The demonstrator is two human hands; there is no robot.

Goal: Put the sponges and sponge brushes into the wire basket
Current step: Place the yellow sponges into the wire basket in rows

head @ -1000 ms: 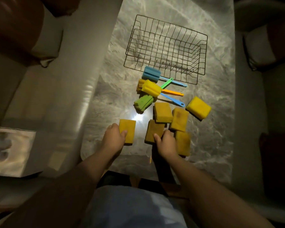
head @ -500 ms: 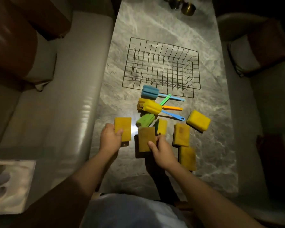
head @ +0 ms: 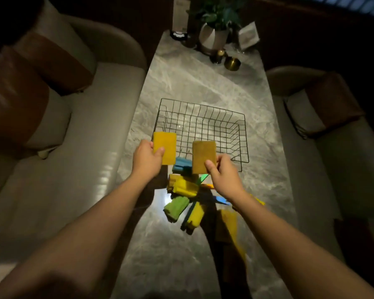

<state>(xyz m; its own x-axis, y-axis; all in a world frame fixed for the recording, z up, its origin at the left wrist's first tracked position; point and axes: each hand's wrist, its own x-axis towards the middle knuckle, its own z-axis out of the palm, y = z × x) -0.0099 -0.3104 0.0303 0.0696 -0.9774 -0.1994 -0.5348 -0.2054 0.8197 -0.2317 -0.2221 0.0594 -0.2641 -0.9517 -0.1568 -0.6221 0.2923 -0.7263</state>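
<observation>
Left hand (head: 147, 159) and right hand (head: 223, 172) each pinch a sponge (head: 164, 147) (head: 204, 156) at the basket's (head: 203, 108) near rim.

A long grey marble tabletop (head: 181, 244) runs away from the camera, glossy, with a bright glare spot near its middle. On it stands the wire basket (head: 243, 134), its wires dark, marble showing through its floor. Just in front of the basket lies a loose heap: a blue sponge brush (head: 181, 166) nearest the basket, a yellow sponge brush (head: 185, 187) below it, a green sponge brush (head: 175, 208) nearer still, and a yellow sponge (head: 195, 215) touching the green one. Another yellow sponge (head: 228, 221) lies to the right, blurred. At the far end stand a potted plant (head: 213, 36), a brass cup (head: 232, 63) and a card (head: 248, 35).
</observation>
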